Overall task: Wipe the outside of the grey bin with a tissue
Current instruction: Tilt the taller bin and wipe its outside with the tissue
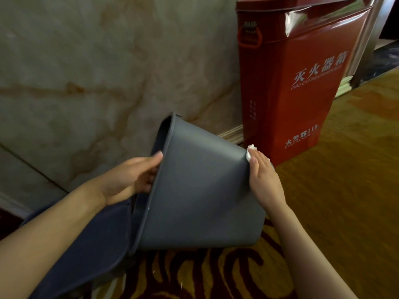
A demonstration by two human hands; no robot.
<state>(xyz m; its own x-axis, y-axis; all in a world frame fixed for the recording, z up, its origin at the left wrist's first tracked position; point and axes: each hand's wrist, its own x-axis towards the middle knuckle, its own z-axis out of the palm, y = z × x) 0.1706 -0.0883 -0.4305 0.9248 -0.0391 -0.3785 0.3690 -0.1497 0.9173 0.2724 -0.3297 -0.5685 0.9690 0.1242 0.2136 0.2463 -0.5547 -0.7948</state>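
The grey bin is tipped on its side above the carpet, its open mouth facing left and its base to the right. My left hand grips the rim at the mouth, fingers inside and thumb along the edge. My right hand lies flat against the bin's base edge on the right, pressing a white crumpled tissue to the grey plastic. Only a small part of the tissue shows above my fingers.
A red fire extinguisher box stands against the marble wall just right of the bin. A patterned yellow and dark red carpet covers the floor. Dark grey fabric lies under my left forearm.
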